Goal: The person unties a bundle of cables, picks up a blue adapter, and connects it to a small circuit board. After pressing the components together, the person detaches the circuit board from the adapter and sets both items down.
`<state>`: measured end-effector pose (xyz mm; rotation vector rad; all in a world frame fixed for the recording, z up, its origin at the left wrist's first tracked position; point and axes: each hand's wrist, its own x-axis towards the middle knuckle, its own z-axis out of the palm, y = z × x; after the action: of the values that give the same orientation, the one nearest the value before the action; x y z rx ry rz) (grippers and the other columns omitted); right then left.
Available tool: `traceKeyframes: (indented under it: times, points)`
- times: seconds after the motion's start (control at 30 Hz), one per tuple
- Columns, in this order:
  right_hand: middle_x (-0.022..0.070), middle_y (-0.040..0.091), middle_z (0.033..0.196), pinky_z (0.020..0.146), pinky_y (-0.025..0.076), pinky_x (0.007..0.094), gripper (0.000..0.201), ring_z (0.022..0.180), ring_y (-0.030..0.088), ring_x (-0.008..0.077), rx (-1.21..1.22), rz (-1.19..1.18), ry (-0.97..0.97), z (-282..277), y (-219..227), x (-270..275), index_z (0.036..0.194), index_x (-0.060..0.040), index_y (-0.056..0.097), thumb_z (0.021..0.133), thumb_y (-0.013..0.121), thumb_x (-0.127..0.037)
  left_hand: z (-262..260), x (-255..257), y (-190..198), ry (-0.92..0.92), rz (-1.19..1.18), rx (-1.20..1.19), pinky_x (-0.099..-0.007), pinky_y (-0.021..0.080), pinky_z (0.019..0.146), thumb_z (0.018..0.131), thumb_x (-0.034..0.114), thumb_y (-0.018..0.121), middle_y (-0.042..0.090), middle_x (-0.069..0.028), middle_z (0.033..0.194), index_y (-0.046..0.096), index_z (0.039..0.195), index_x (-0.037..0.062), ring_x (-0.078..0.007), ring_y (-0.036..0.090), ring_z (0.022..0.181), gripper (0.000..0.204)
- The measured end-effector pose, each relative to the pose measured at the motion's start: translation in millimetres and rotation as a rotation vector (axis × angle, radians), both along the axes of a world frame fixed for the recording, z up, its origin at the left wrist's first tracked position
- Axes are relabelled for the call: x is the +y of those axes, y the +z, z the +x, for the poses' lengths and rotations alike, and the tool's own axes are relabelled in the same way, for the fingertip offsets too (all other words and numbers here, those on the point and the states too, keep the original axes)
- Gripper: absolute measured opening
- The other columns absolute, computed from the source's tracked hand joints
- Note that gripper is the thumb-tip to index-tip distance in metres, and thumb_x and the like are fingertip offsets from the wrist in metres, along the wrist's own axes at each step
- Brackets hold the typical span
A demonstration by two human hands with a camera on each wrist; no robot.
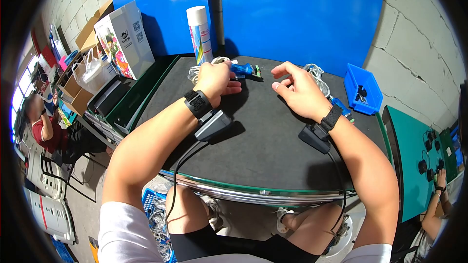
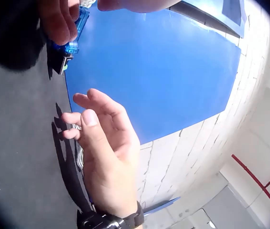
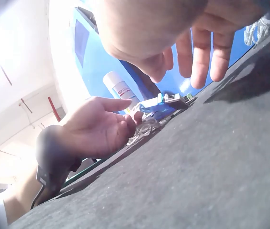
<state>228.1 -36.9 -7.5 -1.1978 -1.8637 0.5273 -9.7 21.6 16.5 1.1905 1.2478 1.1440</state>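
Observation:
My left hand (image 1: pixel 213 82) is over the back of the black table mat, its thumb apart from its bent fingers. Right at its fingertips is a translucent blue USB-type adapter (image 1: pixel 242 69) with a metal connector end, partly covered by the fingers in the left wrist view. A coiled grey cable (image 1: pixel 193 74) lies beside that hand. My right hand (image 1: pixel 303 92) hovers over the mat, fingers loosely bent and holding nothing. Another blue adapter (image 1: pixel 342 107) lies by the right wrist, with a coiled cable (image 1: pixel 318 79) behind the hand.
A white-capped spray can (image 1: pixel 199 36) stands behind the left hand. At the right edge sits a blue bin (image 1: pixel 363 90) with small black parts. Blue panels (image 1: pixel 302 14) rise behind the table; boxes and a printed bag (image 1: pixel 124 39) stand left. Other people are at both sides.

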Motion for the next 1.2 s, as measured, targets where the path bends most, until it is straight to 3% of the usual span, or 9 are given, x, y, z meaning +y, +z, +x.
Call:
traceKeyframes:
  times: [0.17,0.37,0.43,0.53,0.77,0.83,0.87,1.03,1.2]
  points:
    - [0.0097,0.071,0.116,0.075,0.054,0.029,0.029,0.087,0.067,0.0094,-0.046,-0.001,-0.01,0,0,0,0.127,0.0021,0.065,0.102,0.071,-0.011,-3,4,-2,-0.106,-0.037,0.006,-0.0374,0.066,0.072,0.111,0.027,0.059,0.074,-0.0127,0.097,0.062,0.114,-0.0002,-0.0237,0.076,0.079,0.027]
    - [0.0099,0.074,0.108,0.078,0.056,0.0314,0.026,0.09,0.07,0.0133,-0.09,-0.013,-0.008,0,-2,1,0.122,0.0032,0.068,0.101,0.071,-0.012,-1,4,-3,-0.307,0.032,0.036,-0.0348,0.065,0.078,0.108,0.027,0.064,0.078,-0.0135,0.1,0.068,0.116,0.0,-0.0223,0.077,0.082,0.028]
    - [0.0196,0.078,0.108,0.083,0.06,0.0409,0.027,0.093,0.076,0.0261,-0.104,0.017,-0.014,-1,0,0,0.116,0.0058,0.071,0.099,0.073,-0.015,1,0,-4,-0.34,-0.001,0.057,-0.0345,0.065,0.08,0.108,0.026,0.065,0.078,-0.0132,0.101,0.068,0.119,0.0001,-0.0224,0.077,0.084,0.028]
    - [0.0106,0.076,0.101,0.078,0.057,0.0333,0.022,0.089,0.071,0.0166,-0.145,0.009,-0.012,0,0,0,0.114,0.0025,0.071,0.1,0.072,-0.014,3,1,-9,-0.369,-0.033,0.075,-0.0347,0.064,0.084,0.106,0.024,0.067,0.078,-0.0133,0.104,0.069,0.127,0.001,-0.0236,0.078,0.09,0.031]
    - [0.0123,0.077,0.098,0.078,0.057,0.035,0.02,0.09,0.073,0.0188,-0.184,0.01,-0.023,0,1,-2,0.109,0.0022,0.072,0.1,0.073,-0.016,2,1,-6,-0.262,0.046,0.033,-0.0359,0.065,0.076,0.104,0.017,0.067,0.075,-0.0169,0.103,0.069,0.119,-0.0046,-0.0233,0.076,0.084,0.026]
    - [0.0205,0.079,0.098,0.084,0.06,0.0436,0.02,0.094,0.077,0.0324,-0.136,0.002,-0.046,-1,4,-3,0.103,0.0035,0.074,0.097,0.075,-0.015,1,-1,-3,-0.29,0.031,0.058,-0.0352,0.064,0.075,0.104,0.017,0.067,0.075,-0.0163,0.103,0.069,0.117,-0.0045,-0.022,0.075,0.083,0.025]
    - [0.0205,0.079,0.098,0.084,0.06,0.0436,0.02,0.094,0.077,0.0324,-0.14,0.005,-0.047,-1,3,-2,0.103,0.0035,0.074,0.097,0.075,-0.015,0,0,-4,-0.318,0.029,0.099,-0.0337,0.064,0.075,0.105,0.019,0.067,0.076,-0.014,0.103,0.07,0.116,-0.0024,-0.0198,0.074,0.081,0.024]
    - [0.0187,0.075,0.112,0.105,0.049,0.05,0.017,0.12,0.065,0.0387,-0.309,0.257,-0.36,8,-4,4,0.097,-0.0023,0.075,0.094,0.074,-0.019,5,0,-11,-0.363,0.093,0.11,-0.0308,0.061,0.072,0.105,0.021,0.067,0.078,-0.01,0.102,0.074,0.113,0.0014,-0.0147,0.071,0.076,0.022]
    - [0.0144,0.074,0.119,0.11,0.042,0.0576,0.025,0.137,0.053,0.042,-0.417,0.116,-0.676,7,-1,-2,0.095,-0.008,0.077,0.091,0.079,-0.033,5,1,-13,-0.379,0.139,0.103,-0.0289,0.06,0.068,0.106,0.019,0.066,0.078,-0.0065,0.096,0.074,0.108,0.0032,-0.0119,0.07,0.073,0.019]
